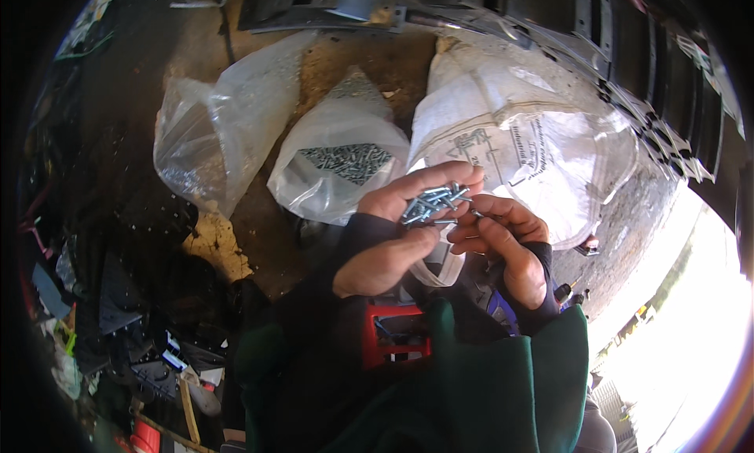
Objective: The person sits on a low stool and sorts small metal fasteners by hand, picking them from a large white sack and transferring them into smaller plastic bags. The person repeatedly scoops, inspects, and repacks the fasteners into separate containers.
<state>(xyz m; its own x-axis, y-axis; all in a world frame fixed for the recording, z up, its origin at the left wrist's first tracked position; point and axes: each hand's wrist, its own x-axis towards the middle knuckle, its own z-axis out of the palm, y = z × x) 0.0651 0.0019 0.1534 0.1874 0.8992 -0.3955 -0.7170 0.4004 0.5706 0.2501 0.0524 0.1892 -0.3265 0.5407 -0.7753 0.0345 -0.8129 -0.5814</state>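
Note:
My left hand (386,203) is cupped palm up around a loose heap of silver screws (430,205), several of them pointing different ways. Close against its fingertips, my right hand (514,245) pinches a small metal piece (477,213) between thumb and fingers. Its exact kind is too small to make out. Just beyond my hands lies an open clear plastic bag (287,178) with many similar small metal fasteners (353,162) inside. A white ring-shaped rim (440,280) shows below my hands, partly covered by them.
Another clear plastic bag (200,131) lies at the left. A large white woven sack (585,170) with printing spreads at the right. Dark metal racks (550,9) stand at the back. A red plastic container (378,335) is near my body, and mixed clutter (157,359) fills the lower left.

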